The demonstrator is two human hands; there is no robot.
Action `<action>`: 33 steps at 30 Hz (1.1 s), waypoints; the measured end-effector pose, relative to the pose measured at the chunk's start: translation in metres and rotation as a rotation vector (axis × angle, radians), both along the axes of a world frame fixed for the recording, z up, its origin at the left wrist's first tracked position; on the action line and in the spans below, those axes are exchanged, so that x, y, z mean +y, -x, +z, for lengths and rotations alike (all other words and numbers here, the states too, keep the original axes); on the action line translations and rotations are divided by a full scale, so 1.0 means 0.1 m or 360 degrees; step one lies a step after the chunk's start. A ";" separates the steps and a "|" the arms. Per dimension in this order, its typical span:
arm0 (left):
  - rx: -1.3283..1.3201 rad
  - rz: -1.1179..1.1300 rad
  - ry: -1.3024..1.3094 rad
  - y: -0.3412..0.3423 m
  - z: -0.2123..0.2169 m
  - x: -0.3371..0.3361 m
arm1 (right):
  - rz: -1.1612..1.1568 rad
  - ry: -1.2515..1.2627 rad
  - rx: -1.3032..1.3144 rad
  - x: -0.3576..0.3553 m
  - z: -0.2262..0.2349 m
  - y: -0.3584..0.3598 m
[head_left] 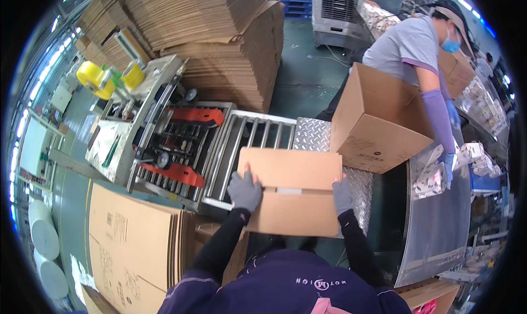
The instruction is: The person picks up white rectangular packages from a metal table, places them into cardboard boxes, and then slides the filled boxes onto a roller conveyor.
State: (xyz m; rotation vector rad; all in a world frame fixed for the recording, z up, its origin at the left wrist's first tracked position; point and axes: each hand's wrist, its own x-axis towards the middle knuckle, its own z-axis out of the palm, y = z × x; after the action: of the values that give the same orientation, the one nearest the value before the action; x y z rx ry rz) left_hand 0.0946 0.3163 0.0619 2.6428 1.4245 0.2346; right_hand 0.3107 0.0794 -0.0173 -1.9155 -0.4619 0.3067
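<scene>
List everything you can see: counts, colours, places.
Front carton: 1, brown, between the hands
Open carton: 1, brown, right of it
Flat cartons: many, brown, back and lower left
Roller conveyor: 1, silver, centre left
Side guides: 2, red, left
Tape rolls: 2, yellow, upper left
Large rolls: 2, white, far left
Air cooler: 1, grey, back
Pallets: several, blue, back
Wrapped packs: several, patterned white, right
Metal table: 1, grey, right
Nearby coworker: 1, grey shirt, upper right
Left hand: 1, grey glove, front carton's left
Right hand: 1, grey glove, front carton's right

Carton (293,170) tan; gloves (245,194) grey; sleeves (220,248) black; machine guides (195,116) orange-red (tape rolls (133,75) yellow); metal plate (313,133) silver, diamond-patterned.
</scene>
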 end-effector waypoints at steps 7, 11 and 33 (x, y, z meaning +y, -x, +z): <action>-0.0361 -0.0573 0.0054 -0.77 -0.12 0.91 | -0.0556 -0.0213 0.0572 0.17 0.23 0.64; -0.0395 -0.0715 -0.0416 -1.07 0.04 1.12 | -0.0857 -0.0310 0.0586 0.60 0.11 0.90; -0.0294 -0.0139 -0.0581 0.24 -0.24 3.73 | 0.0063 0.0105 -0.0336 4.65 0.05 1.28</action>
State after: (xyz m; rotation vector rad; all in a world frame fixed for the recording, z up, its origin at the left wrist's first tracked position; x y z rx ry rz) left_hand 0.0709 0.6896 0.0377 2.8588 1.3093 0.7756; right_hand 0.1832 0.5445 -0.0124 -2.0147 -0.6368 0.1470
